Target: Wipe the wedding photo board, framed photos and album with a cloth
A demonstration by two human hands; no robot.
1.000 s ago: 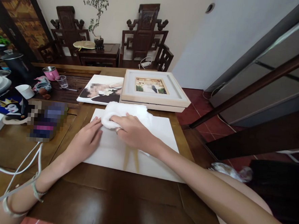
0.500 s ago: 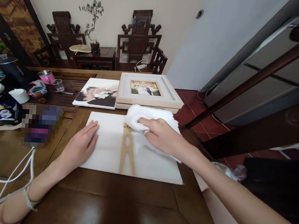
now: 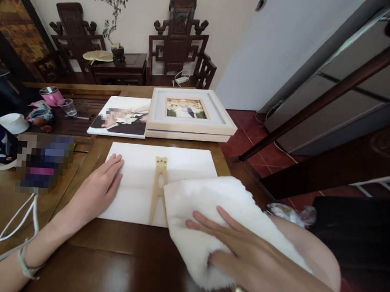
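Note:
A white picture frame back [image 3: 136,182] lies flat on the wooden table, with a beige two-legged easel stand [image 3: 161,163] fixed to it. My left hand [image 3: 98,188] rests on the left edge of this panel, fingers stretched out flat. A fluffy white cloth [image 3: 205,199] covers the panel's lower right corner and hangs past the table edge. My right hand [image 3: 238,245] holds the cloth, with its fingers spread over the top and the thumb tucked into a fold. The cloth hides the lower part of the stand's right leg.
Behind the panel lie a photo print [image 3: 124,119] and a stack of light wooden picture frames [image 3: 189,128]. To the left are a pixelated item [image 3: 45,163], white cables [image 3: 34,211], a white cup [image 3: 12,123], a pink mug [image 3: 51,96] and a clear plastic cup [image 3: 69,107].
My right hand has drawn the cloth from the top of the stand down and right, towards me. The cloth has spread out from a bunch. My left hand stays on the panel.

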